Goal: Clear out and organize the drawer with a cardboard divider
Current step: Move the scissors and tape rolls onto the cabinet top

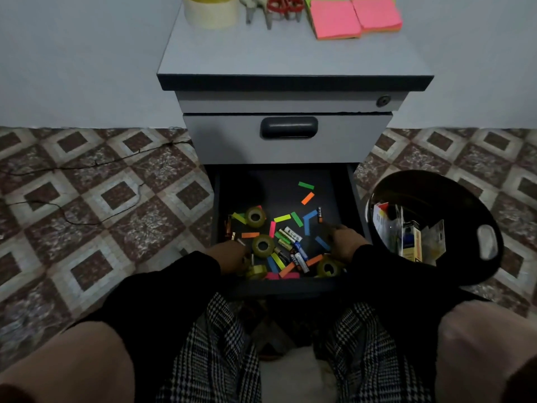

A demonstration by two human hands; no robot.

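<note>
Landmark: the open drawer (pixel 279 181) of the grey cabinet (pixel 290 62).

Tape rolls in the drawer: three yellowish rolls show plainly (pixel 255 217), (pixel 263 246), (pixel 328 268); a fourth yellowish shape at the front left edge may be another.
Batteries in the drawer: about nine, most heaped at the front middle (pixel 293 234), one apart toward the right (pixel 320 214), some copper ones at the left wall (pixel 228 228); exact count unclear.
Coloured paper strips in the drawer: roughly eighteen, scattered (pixel 306 185).
Hands in the drawer: two, left hand (pixel 232 251), right hand (pixel 345 242).
Above the drawer, on the cabinet top: one wide tape roll (pixel 210 10), two pairs of scissors (pixel 283 5), two pink sticky-note pads (pixel 334 20).
Right of the drawer: one black bin (pixel 465 199).
</note>
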